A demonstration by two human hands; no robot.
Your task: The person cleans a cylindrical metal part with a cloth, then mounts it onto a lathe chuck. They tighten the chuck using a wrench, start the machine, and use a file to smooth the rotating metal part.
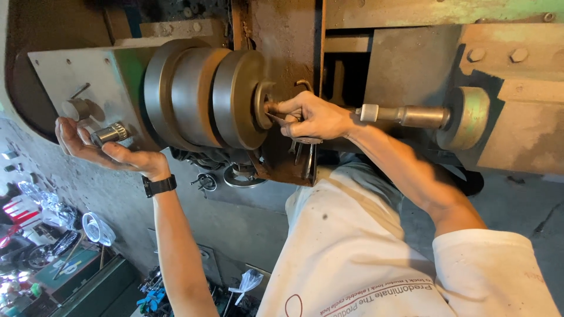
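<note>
Currently: fitting work at the spindle nose, spare part waiting in the other palm

Left side first. Left hand (88, 144) is open, palm up, fingers loosely curled, and cradles a small knurled metal sleeve (110, 133) that lies on its side across the palm, unclamped. It sits just in front of the grey machine housing (59, 76). A black wristwatch (158, 185) is on that wrist.

Moving right, a stack of large rusty-brown stepped discs (205, 97) sits on the machine's axis and ends in a small spindle nose (262, 105).

Right hand (311, 117) is closed at that nose, with thumb and fingers pinched around a thin flat metal piece (276, 119) that touches the nose's face. Whether the piece is seated in the nose or only pressed against it, I cannot tell.

Further right, a steel shaft with a pale tip (405, 116) points at the back of the right hand and runs into a round greenish hub (470, 117).

Judgement: the step in hand looks like setting or freeing the thin piece at the spindle nose, with the sleeve kept aside. Any further move calls for a firm pinch on the piece, square to the nose, and a level left palm so the sleeve cannot roll off.
</note>
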